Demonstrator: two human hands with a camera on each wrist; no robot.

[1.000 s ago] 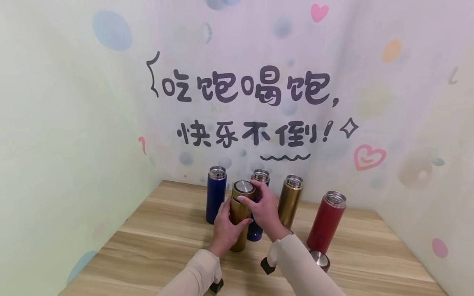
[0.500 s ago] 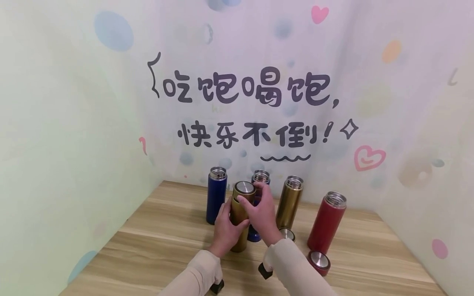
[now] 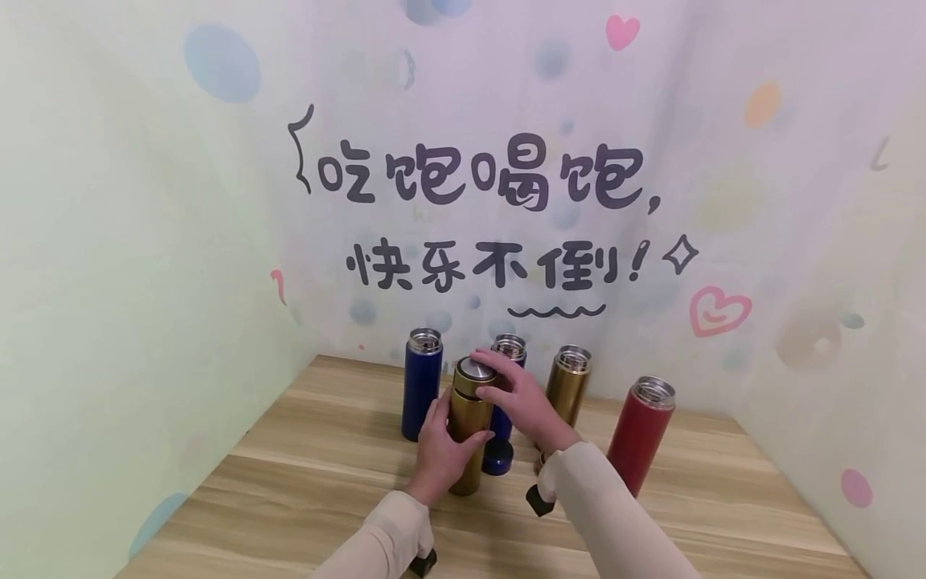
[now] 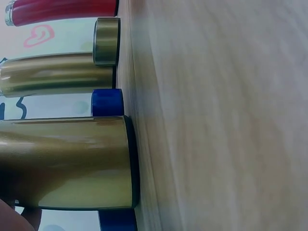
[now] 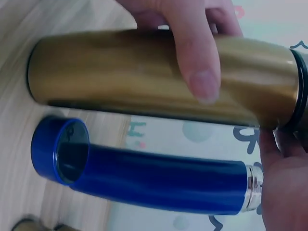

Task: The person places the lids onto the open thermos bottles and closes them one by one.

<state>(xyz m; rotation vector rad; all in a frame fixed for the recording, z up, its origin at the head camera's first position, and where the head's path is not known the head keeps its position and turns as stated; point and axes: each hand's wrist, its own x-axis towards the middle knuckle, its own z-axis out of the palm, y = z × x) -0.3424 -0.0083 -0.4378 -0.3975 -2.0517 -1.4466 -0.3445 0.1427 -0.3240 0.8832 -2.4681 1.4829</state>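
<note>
Gold flask [image 3: 466,434] upright on the wooden table [image 3: 304,474], near the front of the group. Left hand [image 3: 441,450] wrapped round the flask's lower body, thumb across the front. Right hand [image 3: 524,402] over the gold lid [image 3: 473,371], fingers curled on its rim; lid seated on the neck, how far screwed down not discernible.

Hazards, as judged from this position:

- Cross-threading: likely if the lid is turned while tilted on the neck. Slight cant of the lid not excluded.
- Tipping of neighbours: blue flask [image 3: 506,402] directly behind, open-mouthed, just beside the right wrist; loose blue lid [image 5: 60,150] leaning at its foot. Knock-over probable with any wide sweep of the right forearm.
- Second gold flask [image 3: 567,386] and red flask [image 3: 640,434] near the right sleeve, both uncapped; same risk.
- Slipping: glossy wall of the held flask, so rotation of the body under a weak left-hand hold is possible.
- Another blue flask [image 3: 421,382] at far left, clear of both hands.
</note>
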